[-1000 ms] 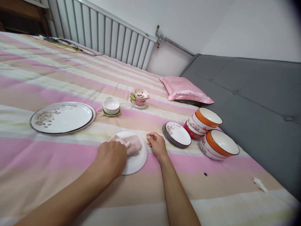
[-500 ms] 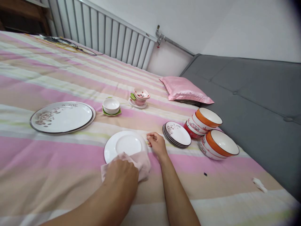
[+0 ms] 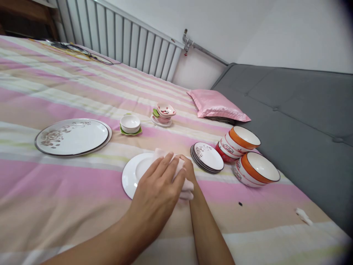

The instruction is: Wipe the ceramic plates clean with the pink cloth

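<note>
1. A soft, thin, pale pink cloth [image 3: 188,186], folded and creased, lies over the right part of a smooth, glossy, round white plate [image 3: 131,178], which has a broad rim and rests on a striped fabric bedsheet [image 3: 82,209].
2. The left hand [image 3: 158,184] lies over the cloth, fingers stretched out and slightly parted, holding it against the plate. The right hand [image 3: 189,168] is at the plate's right edge, partly hidden; I cannot tell whether it grips the rim.
3. Just right of the hands, a stack of round, dark-rimmed, floral plates [image 3: 209,156] shows at least four.
4. Beyond them, two stacks of rounded bowls each end in one orange-banded bowl: one nearer [image 3: 259,169], one farther [image 3: 245,138].
5. Left of the white plate, one floral oval platter [image 3: 77,137] overlaps another pale dish.
6. Farther back, several small white bowls [image 3: 130,122] sit nested on one green, leaf-edged dish [image 3: 139,131]; beside them, one squarish dotted dish [image 3: 166,110] tops a pink stack.
7. One shiny, satin-like pink pillow [image 3: 219,105] lies by the grey, button-tufted headboard [image 3: 292,106].
</note>
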Demonstrator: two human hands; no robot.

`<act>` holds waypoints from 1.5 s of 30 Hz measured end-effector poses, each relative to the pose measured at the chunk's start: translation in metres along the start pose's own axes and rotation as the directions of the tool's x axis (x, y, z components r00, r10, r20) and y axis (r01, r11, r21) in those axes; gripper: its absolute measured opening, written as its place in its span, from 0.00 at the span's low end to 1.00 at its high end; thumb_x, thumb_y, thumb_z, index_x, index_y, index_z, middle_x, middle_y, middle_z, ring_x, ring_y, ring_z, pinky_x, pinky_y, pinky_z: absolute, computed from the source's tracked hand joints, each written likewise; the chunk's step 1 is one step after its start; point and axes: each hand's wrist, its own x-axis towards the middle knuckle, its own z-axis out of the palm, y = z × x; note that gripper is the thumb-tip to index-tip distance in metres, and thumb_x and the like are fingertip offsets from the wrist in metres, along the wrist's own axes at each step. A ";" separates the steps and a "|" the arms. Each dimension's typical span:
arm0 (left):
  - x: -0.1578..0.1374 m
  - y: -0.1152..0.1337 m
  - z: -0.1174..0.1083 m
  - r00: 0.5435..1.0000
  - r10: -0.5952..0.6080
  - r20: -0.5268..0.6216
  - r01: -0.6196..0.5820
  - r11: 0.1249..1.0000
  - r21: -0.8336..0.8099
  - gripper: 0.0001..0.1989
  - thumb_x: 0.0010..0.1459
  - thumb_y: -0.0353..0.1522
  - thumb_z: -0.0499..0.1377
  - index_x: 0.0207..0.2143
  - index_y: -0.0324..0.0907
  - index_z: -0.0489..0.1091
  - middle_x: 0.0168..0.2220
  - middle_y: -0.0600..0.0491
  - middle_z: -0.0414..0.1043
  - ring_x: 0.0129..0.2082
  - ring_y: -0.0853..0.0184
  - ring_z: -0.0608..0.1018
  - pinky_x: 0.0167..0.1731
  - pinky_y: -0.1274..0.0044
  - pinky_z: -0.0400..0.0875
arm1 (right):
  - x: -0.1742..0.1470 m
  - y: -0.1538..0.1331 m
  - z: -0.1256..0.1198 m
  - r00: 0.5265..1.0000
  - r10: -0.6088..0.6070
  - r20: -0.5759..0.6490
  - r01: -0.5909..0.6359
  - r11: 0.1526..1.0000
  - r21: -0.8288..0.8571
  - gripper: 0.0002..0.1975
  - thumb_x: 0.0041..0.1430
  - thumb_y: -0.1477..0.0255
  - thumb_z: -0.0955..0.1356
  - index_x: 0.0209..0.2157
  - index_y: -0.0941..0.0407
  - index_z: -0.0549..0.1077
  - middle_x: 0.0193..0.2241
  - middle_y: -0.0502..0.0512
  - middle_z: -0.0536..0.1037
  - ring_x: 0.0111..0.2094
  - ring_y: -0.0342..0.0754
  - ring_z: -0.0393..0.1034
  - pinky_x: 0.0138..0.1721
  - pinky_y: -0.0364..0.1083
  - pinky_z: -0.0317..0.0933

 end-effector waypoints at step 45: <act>0.004 -0.029 0.010 0.803 -0.339 0.490 0.186 0.924 0.335 0.18 0.50 0.17 0.50 0.42 0.30 0.72 0.40 0.38 0.75 0.42 0.54 0.75 0.37 0.70 0.67 | 0.003 0.008 0.005 0.999 0.046 0.004 -0.046 0.997 0.065 0.10 0.47 0.68 0.66 0.32 0.58 0.73 0.24 0.49 0.72 0.21 0.40 0.64 0.22 0.40 0.60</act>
